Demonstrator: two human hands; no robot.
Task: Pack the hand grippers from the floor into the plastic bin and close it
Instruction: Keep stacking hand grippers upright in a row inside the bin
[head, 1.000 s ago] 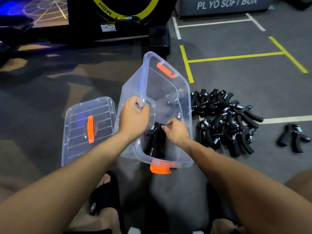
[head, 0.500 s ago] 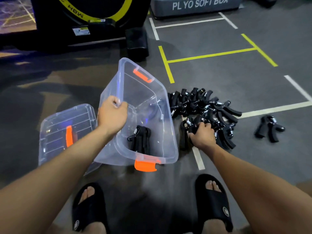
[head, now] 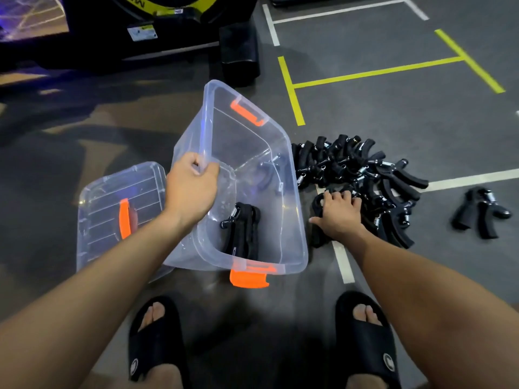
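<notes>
Left hand: fingers curled over the rim of the bin, holding it tilted.
Right hand: fingers spread, pressing on the pile of grippers on the floor (beside the bin).
Inside the bin: a few grippers.
Lid: flat, left of the bin.

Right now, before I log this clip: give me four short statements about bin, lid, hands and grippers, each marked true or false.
1. The left hand holds the plastic bin by its rim. True.
2. The lid is on the bin. False: it lies on the floor beside it.
3. The bin holds no grippers. False: a few hand grippers lie inside.
4. The right hand rests on the pile of grippers. True.
</notes>
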